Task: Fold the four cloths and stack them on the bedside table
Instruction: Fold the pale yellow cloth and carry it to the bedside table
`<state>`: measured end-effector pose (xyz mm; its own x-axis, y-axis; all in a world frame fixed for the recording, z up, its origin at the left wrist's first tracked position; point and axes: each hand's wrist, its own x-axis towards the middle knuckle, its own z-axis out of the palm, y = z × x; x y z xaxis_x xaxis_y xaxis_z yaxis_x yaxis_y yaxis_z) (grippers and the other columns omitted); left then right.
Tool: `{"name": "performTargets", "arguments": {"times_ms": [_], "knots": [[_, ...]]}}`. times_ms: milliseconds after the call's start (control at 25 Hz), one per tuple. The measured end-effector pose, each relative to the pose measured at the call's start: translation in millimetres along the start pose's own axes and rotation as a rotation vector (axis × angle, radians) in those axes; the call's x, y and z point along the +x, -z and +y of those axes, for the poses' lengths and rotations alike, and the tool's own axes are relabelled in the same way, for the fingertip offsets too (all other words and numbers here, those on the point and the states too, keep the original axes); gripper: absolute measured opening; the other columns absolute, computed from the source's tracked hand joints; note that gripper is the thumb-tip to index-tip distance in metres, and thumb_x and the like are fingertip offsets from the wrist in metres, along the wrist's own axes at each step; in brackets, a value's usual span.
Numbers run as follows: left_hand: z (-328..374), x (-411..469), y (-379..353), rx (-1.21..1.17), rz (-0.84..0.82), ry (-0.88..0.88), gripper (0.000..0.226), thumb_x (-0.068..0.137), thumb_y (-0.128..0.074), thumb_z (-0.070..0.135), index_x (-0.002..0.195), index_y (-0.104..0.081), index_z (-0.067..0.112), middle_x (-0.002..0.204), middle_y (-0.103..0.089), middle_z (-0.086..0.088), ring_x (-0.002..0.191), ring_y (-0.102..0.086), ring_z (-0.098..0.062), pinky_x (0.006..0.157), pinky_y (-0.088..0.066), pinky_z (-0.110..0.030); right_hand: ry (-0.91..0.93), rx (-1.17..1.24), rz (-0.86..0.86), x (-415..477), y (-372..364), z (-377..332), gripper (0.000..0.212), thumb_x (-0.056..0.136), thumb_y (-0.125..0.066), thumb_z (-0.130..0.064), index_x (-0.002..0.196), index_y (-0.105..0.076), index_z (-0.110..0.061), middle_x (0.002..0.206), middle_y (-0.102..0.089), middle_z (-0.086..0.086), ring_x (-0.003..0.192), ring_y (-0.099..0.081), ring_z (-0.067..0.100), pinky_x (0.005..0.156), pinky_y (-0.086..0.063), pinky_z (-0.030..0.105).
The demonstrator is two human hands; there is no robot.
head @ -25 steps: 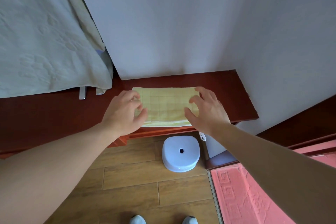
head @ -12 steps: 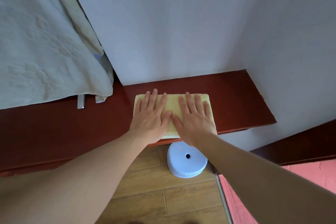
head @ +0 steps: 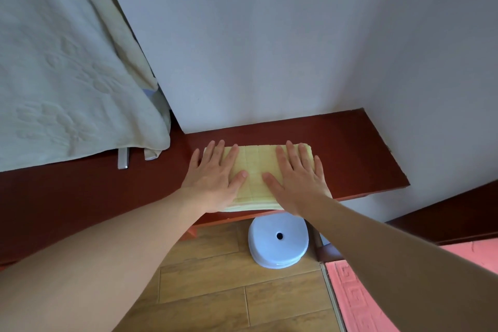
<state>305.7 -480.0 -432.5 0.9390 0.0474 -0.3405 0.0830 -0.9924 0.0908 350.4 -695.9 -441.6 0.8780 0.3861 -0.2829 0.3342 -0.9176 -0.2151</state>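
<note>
A person's two hands lie flat on a folded yellow cloth on the dark red top of a bedside table, seen from the head camera looking down. The left hand covers the cloth's left end and the right hand its right end. All the fingers are straight and spread, palms down, and neither hand grasps anything. A bare strip of the checked cloth shows between the two thumbs, which point toward each other without touching. The outer fingers of each hand reach to or just past the cloth's short ends, and the left little finger appears to rest on the tabletop itself.

The cloth sits along the table's front edge, where its stacked layers show below the wrists, and it stays clear of the pale wall behind. Only this one cloth can be seen on the table.

To the left, a white bedspread with a raised flower pattern hangs over the same red wood, a small metal piece showing under its hem. Below the table's edge, a pale blue plastic stool stands on the wooden floor, near a pink mat at lower right.
</note>
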Motion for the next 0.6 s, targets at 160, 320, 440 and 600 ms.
{"name": "performTargets", "arguments": {"times_ms": [160,320,440,600], "knots": [[-8,21,29,-0.126,0.190,-0.077,0.057,0.106,-0.041,0.049,0.154,-0.042,0.018,0.154,-0.049,-0.007,0.142,-0.045,-0.028,0.119,-0.035,-0.046,-0.174,0.158,0.238,-14,13,5,0.065,0.102,-0.046,-0.052,0.157,-0.030,-0.022,0.165,-0.026,0.003,0.152,-0.022,0.026,0.121,-0.022,0.048],[-19,41,39,-0.223,0.038,-0.078,0.051,0.100,-0.059,0.050,0.143,-0.053,0.024,0.144,-0.053,-0.003,0.130,-0.054,-0.025,0.108,-0.046,-0.044,-0.512,0.467,0.236,-34,21,15,0.066,0.093,-0.063,-0.049,0.148,-0.040,-0.021,0.137,-0.054,0.000,0.130,-0.047,0.026,0.107,-0.037,0.047],[-20,44,43,-0.187,-0.031,-0.060,0.048,0.097,-0.062,0.051,0.136,-0.057,0.024,0.130,-0.055,0.000,0.117,-0.058,-0.022,0.101,-0.049,-0.043,-0.646,0.594,0.115,-38,27,26,0.054,0.087,-0.070,-0.046,0.130,-0.054,-0.018,0.104,-0.065,-0.003,0.109,-0.062,0.025,0.100,-0.049,0.044],[-4,47,54,-0.229,-0.100,-0.065,0.052,0.093,-0.064,0.035,0.141,-0.051,0.023,0.138,-0.054,0.000,0.124,-0.056,-0.021,0.105,-0.048,-0.038,-0.694,0.725,0.015,-34,38,26,0.027,0.078,-0.077,-0.032,0.087,-0.062,-0.012,0.077,-0.062,0.003,0.065,-0.058,0.021,0.064,-0.053,0.034]]}}
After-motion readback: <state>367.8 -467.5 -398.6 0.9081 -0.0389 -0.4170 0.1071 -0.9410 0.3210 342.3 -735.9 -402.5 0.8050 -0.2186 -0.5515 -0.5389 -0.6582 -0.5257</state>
